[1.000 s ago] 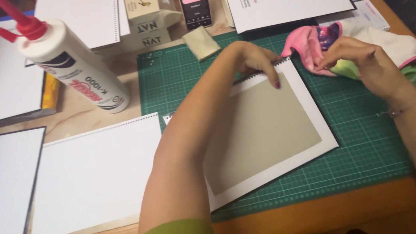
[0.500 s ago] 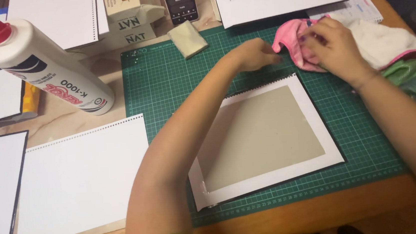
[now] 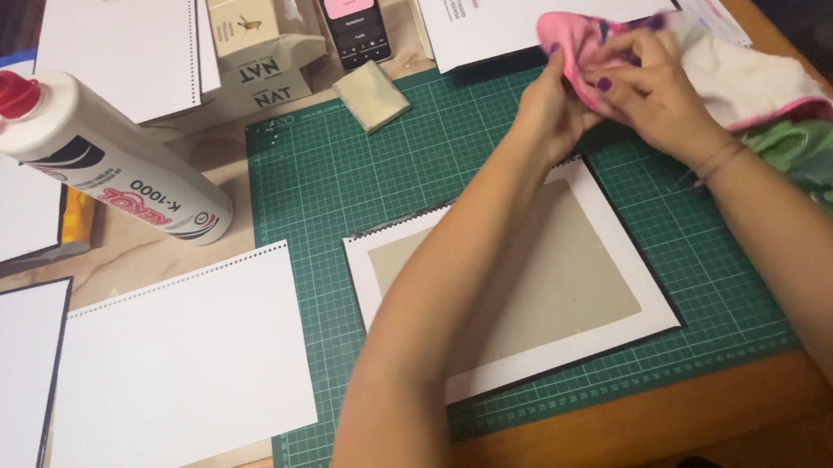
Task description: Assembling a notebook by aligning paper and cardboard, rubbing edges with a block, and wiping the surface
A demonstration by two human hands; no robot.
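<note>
Both hands (image 3: 605,97) now meet — gripping pink cloth (image 3: 576,44).

The light is warm and fairly dim, with a yellowish cast over the wooden table (image 3: 654,424). It falls from above, so the white sheets (image 3: 177,370) glow brightly and lose surface detail, while the far left and top right corners sink into dark shadow. Soft shadows lie under the forearms across the green mat (image 3: 352,179). The hands look slightly smeared by motion. The glue bottle (image 3: 99,161) bulges near the edge.
</note>
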